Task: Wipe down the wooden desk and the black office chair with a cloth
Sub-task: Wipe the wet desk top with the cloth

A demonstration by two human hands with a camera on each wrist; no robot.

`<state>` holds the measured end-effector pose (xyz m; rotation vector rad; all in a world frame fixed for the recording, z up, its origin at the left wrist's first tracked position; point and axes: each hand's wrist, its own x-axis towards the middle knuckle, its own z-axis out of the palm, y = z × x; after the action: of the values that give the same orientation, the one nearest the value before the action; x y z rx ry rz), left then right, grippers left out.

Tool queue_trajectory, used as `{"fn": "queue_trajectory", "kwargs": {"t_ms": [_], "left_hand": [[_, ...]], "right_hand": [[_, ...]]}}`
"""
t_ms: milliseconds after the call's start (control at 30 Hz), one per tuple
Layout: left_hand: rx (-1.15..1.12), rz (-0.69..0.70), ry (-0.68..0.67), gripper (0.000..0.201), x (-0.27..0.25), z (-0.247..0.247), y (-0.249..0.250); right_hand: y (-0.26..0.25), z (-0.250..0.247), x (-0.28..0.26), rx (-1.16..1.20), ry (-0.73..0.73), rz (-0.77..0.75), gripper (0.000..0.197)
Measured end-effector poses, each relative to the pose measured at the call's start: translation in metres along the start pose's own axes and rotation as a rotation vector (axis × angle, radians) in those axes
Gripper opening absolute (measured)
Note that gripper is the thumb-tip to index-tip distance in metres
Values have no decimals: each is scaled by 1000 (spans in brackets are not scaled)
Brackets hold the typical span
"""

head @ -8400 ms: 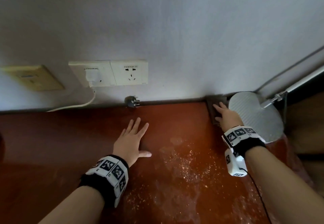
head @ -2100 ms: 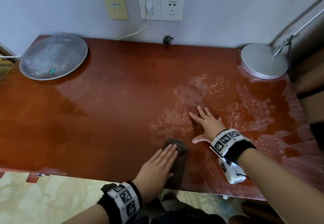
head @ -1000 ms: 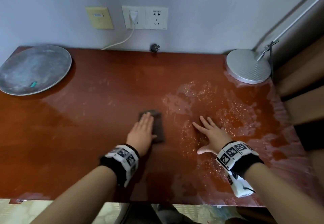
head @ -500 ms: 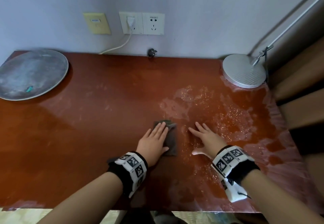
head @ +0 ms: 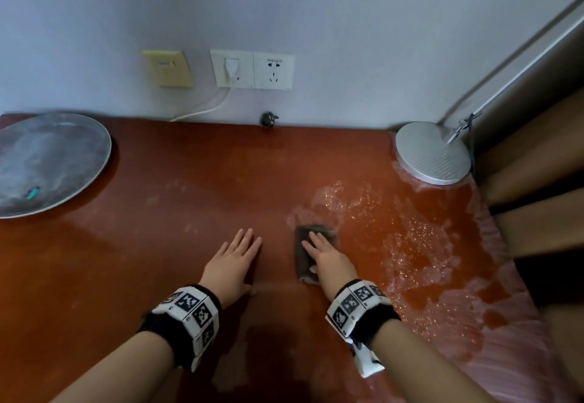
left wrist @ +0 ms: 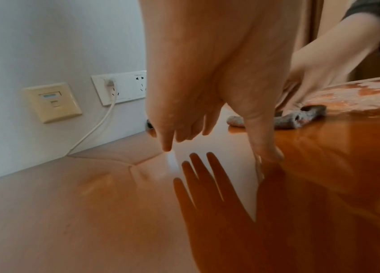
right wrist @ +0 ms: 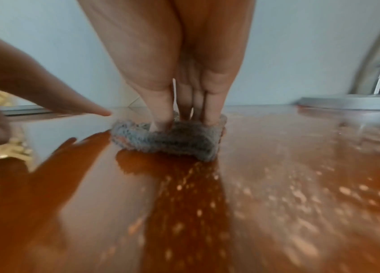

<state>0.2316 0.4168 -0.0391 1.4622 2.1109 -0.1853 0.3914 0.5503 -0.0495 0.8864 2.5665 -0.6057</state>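
Note:
The reddish wooden desk (head: 177, 219) fills the head view, wet and streaky on its right half. A small grey cloth (head: 301, 265) lies flat near the desk's middle. My right hand (head: 319, 248) rests on it with straight fingers that press down; in the right wrist view the fingertips (right wrist: 163, 120) sink into the cloth (right wrist: 172, 144). My left hand (head: 240, 251) lies flat and open on bare wood just left of the cloth, holding nothing. From the left wrist the cloth (left wrist: 301, 118) shows beyond that hand (left wrist: 207, 125). No black chair is in view.
A round metal tray (head: 47, 162) sits at the desk's back left. A silver lamp base (head: 433, 153) stands at the back right, by brown curtains (head: 537, 181). Wall sockets (head: 252, 69) with a white cable and a loose black plug (head: 268, 118) are at the back edge.
The cloth has passed from under my left hand to under my right hand. The left hand has slid left onto bare wood.

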Motion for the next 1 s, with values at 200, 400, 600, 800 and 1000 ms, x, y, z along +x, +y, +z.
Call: {"fn": "queue_trajectory", "kwargs": {"t_ms": [200,400,600,800,1000], "left_hand": [[13,24,-7,102,18,-18,-12],[-18,31,-64,107,28,-12,-3],[-51,-36,-46,108,30,-8,3],[-125,-151,-52,105,27,-3,9],[-102,-207,-77,109,30,-9,16]], "right_hand": [[-21,22,-3,-59,-137,-327,68],[22,-27,23,365,130,91,57],[-5,-8,20,-68,-182,-253,73],[50,-39,55,73,-7,-247,65],[49,-42,69,-96,-23,-206,69]]}}
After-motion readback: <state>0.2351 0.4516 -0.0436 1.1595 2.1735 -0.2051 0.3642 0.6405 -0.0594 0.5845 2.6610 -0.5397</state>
